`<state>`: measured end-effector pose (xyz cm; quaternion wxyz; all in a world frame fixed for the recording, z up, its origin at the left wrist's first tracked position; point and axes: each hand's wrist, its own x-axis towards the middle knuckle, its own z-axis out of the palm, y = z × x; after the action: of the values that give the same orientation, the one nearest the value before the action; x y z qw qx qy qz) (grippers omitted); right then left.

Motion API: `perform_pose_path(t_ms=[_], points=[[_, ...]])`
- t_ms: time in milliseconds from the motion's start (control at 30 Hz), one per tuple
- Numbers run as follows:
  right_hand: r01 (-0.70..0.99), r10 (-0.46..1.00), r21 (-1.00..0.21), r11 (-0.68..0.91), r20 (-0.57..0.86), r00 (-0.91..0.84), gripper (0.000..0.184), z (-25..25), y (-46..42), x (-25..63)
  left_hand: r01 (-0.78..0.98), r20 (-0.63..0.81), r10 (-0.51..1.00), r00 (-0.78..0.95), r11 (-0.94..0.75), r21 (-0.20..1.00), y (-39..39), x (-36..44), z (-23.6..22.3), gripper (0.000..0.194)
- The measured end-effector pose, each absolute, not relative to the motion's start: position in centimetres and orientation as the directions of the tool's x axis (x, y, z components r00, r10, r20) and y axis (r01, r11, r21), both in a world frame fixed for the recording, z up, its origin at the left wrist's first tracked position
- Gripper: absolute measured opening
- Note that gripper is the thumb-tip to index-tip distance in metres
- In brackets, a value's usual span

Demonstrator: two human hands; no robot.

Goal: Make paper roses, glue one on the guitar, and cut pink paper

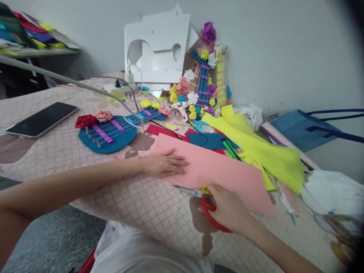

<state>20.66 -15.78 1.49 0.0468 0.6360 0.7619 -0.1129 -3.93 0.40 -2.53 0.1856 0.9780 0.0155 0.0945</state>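
A pink felt sheet lies flat on the quilted pink bedspread. My left hand rests palm down on the sheet's near left corner, fingers stretched flat. My right hand grips red-handled scissors at the sheet's near edge; the blades point left along that edge. A small yellow scrap sits by my right fingers.
A blue felt guitar with rose decorations lies ahead left, a dark phone further left. Yellow felt sheets, a green pen, a glue gun and decorated craft pieces crowd the wall. A blue bag sits right.
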Motion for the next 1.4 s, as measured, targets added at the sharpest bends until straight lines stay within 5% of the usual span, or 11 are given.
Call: perform_pose_path(t_ms=[1400], points=[[0.973, 0.946, -0.051, 0.224, -0.229, -0.229, 0.036, 1.1, -14.7, 19.6, 0.083, 0.094, 0.129, 0.987, -0.917, 0.39, 1.9, -5.8, -2.4, 0.043]])
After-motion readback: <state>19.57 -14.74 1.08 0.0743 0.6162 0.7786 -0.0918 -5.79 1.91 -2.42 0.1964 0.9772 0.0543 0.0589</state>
